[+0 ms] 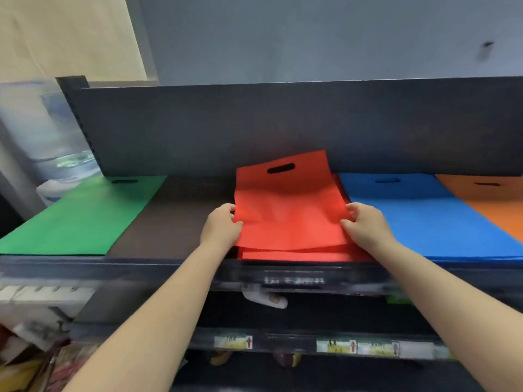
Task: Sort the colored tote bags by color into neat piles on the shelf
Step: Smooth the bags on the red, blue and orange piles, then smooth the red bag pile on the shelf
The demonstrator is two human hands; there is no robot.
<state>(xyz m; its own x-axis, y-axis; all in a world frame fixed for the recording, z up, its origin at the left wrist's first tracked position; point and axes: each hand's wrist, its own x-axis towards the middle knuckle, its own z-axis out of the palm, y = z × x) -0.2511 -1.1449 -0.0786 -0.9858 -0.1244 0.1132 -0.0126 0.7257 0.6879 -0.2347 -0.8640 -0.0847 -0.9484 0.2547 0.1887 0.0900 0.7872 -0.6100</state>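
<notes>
A red tote bag (288,210) lies on top of a red pile at the middle of the dark shelf (175,222), its handle end bent up against the back panel. My left hand (222,226) pinches the bag's left edge. My right hand (365,224) pinches its right edge. A green bag pile (82,219) lies flat at the left. A blue pile (418,219) sits right of the red one, touching it. An orange pile (498,202) lies at the far right, partly cut off by the frame.
A bare strip of shelf separates the green and red piles. The dark back panel (283,123) rises behind the bags. Lower shelves (283,340) with price labels hold blurred goods. A water dispenser bottle (48,128) stands left of the shelf.
</notes>
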